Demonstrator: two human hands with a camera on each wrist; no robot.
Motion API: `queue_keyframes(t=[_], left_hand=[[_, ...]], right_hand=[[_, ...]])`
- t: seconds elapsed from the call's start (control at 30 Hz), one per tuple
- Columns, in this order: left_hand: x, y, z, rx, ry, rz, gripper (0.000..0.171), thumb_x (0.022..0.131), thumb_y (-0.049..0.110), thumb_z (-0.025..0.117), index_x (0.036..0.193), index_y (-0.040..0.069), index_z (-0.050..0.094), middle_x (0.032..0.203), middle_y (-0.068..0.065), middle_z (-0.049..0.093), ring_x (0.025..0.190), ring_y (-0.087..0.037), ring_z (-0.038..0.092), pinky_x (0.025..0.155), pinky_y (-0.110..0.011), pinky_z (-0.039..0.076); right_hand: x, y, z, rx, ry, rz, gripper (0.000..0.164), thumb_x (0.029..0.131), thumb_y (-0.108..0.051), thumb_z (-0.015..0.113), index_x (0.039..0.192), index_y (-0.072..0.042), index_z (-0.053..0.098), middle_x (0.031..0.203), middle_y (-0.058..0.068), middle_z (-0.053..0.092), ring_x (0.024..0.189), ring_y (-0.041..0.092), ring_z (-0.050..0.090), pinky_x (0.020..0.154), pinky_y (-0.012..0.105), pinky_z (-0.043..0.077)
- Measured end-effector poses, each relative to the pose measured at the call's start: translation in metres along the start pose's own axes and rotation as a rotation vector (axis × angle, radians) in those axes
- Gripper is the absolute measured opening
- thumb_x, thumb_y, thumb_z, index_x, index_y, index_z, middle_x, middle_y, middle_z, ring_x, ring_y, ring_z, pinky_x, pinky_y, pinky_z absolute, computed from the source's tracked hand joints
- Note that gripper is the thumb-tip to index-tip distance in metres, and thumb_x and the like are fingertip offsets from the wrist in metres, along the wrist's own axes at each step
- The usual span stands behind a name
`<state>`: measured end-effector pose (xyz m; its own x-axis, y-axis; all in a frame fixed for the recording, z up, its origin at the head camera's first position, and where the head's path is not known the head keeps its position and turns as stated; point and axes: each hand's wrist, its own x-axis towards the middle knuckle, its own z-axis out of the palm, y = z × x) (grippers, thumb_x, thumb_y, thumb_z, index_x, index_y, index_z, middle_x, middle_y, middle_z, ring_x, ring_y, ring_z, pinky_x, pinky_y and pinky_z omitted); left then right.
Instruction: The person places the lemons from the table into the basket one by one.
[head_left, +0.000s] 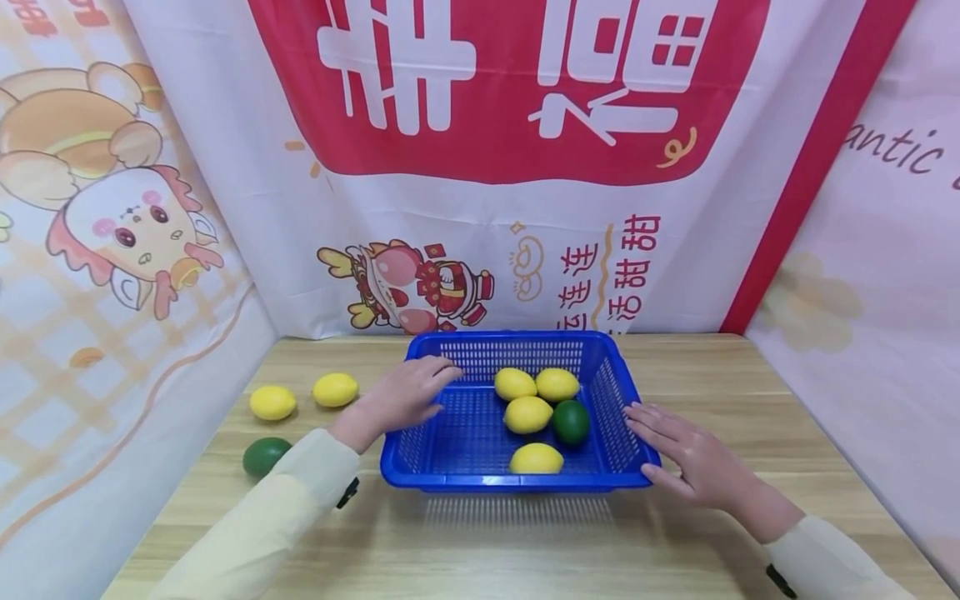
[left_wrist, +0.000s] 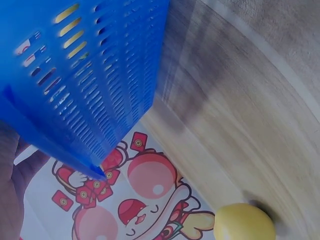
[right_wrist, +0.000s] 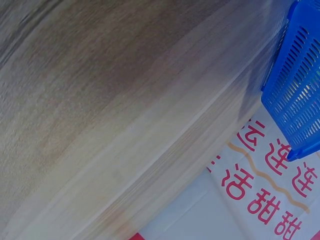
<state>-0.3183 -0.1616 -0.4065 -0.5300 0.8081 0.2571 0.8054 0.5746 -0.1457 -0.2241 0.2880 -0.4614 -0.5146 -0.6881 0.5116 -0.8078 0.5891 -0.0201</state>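
Note:
A blue plastic basket (head_left: 517,481) with slotted walls stands on the wooden table. Several lemons (head_left: 528,415) and one smooth, dark green oval fruit (head_left: 571,423) lie inside, mostly toward its right half. My left hand (head_left: 401,392) lies over the left rim, fingers and thumb reaching inward above the basket floor. In the left wrist view, part of that hand shows beside the basket's rim (left_wrist: 55,155). Against the outside of the right wall rests my right hand (head_left: 693,462), fingers fairly straight along the rim. The right wrist view shows the basket (right_wrist: 300,85) but not the hand.
Left of the basket, two lemons (head_left: 273,402) lie on the table (head_left: 705,367), one (head_left: 335,390) closer to the basket. Another dark green fruit (head_left: 266,457) lies nearer, partly behind my left sleeve. Printed cloths (head_left: 495,250) hang at the back and both sides.

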Motion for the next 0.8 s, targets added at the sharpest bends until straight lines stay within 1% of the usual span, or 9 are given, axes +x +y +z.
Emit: queue_keyframes(t=[0.13, 0.3, 0.4, 0.53, 0.7, 0.8], left_hand=[[-0.005, -0.002, -0.005, 0.007, 0.003, -0.017, 0.056, 0.083, 0.024, 0.079, 0.131, 0.009, 0.056, 0.127, -0.01, 0.058, 0.119, -0.026, 0.054, 0.098, -0.041, 0.048], [-0.012, -0.004, -0.017, 0.007, 0.012, -0.042, 0.056, 0.082, 0.023, 0.08, 0.131, 0.006, 0.056, 0.127, -0.012, 0.059, 0.119, -0.028, 0.055, 0.097, -0.043, 0.049], [-0.017, -0.007, -0.024, 0.019, 0.044, -0.047, 0.057, 0.081, 0.022, 0.081, 0.129, 0.004, 0.057, 0.125, -0.014, 0.059, 0.116, -0.029, 0.057, 0.095, -0.043, 0.05], [-0.025, -0.012, -0.031, 0.041, 0.097, -0.042, 0.056, 0.079, 0.02, 0.083, 0.127, 0.002, 0.058, 0.122, -0.016, 0.06, 0.113, -0.03, 0.059, 0.092, -0.043, 0.052], [-0.038, -0.019, -0.036, 0.056, 0.126, -0.037, 0.058, 0.076, 0.017, 0.085, 0.125, 0.0, 0.059, 0.122, -0.019, 0.061, 0.11, -0.032, 0.061, 0.089, -0.043, 0.054], [-0.047, -0.023, -0.038, 0.056, 0.144, -0.038, 0.059, 0.074, 0.015, 0.086, 0.125, 0.0, 0.059, 0.121, -0.019, 0.061, 0.109, -0.032, 0.061, 0.089, -0.044, 0.054]], right_hand=[[0.0, 0.0, 0.0, -0.003, 0.005, -0.005, 0.055, 0.094, -0.038, 0.06, 0.132, 0.001, 0.058, 0.141, 0.015, 0.052, 0.129, 0.034, 0.047, 0.115, 0.023, 0.018], [0.0, 0.0, -0.001, 0.0, -0.005, 0.009, 0.055, 0.094, -0.038, 0.06, 0.133, 0.001, 0.057, 0.141, 0.015, 0.051, 0.131, 0.032, 0.046, 0.115, 0.022, 0.017], [0.0, 0.0, -0.001, 0.003, -0.012, 0.019, 0.055, 0.094, -0.037, 0.06, 0.134, 0.0, 0.057, 0.142, 0.015, 0.051, 0.132, 0.031, 0.045, 0.115, 0.022, 0.017], [0.0, 0.001, 0.001, 0.0, -0.001, 0.006, 0.055, 0.095, -0.039, 0.058, 0.133, 0.001, 0.057, 0.141, 0.015, 0.051, 0.131, 0.032, 0.045, 0.115, 0.023, 0.017], [0.0, 0.002, 0.002, -0.01, 0.013, -0.012, 0.056, 0.097, -0.042, 0.054, 0.131, 0.002, 0.058, 0.14, 0.016, 0.052, 0.13, 0.032, 0.046, 0.115, 0.023, 0.018], [0.0, 0.001, 0.001, -0.007, 0.003, -0.003, 0.055, 0.096, -0.04, 0.056, 0.132, 0.001, 0.058, 0.141, 0.015, 0.051, 0.13, 0.032, 0.046, 0.115, 0.023, 0.018]])
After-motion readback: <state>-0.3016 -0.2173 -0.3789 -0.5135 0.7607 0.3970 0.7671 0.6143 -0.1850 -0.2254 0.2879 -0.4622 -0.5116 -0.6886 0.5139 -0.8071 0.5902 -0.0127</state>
